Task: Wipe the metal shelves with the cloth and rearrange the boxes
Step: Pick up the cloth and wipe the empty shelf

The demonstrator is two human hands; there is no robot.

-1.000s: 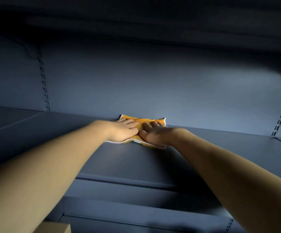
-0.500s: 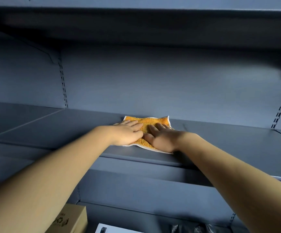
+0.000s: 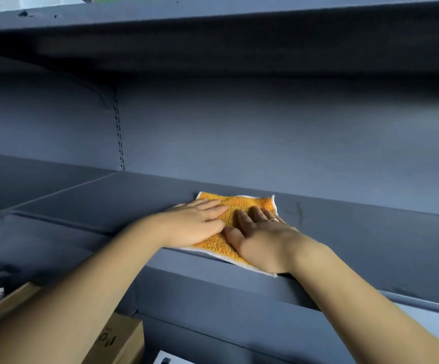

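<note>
Cloth (image 3: 244,202): orange terry with white hem, spread flat on shelf (image 3: 95,203), right of centre, near hem reaching the front lip. Judged soft, light and limp; likely to bunch if dragged by one corner, so best driven flat under both palms, or lifted by a pinch at the hem. Left hand (image 3: 194,224) and right hand (image 3: 263,240) laid side by side on it, fingers (image 3: 208,207) straight and close together, pressing down, gripping nothing. Cardboard boxes (image 3: 118,342) on a lower level, near left, well apart from cloth.

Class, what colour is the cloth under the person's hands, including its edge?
The cloth is orange with a white edge, seen in the head view.
</note>
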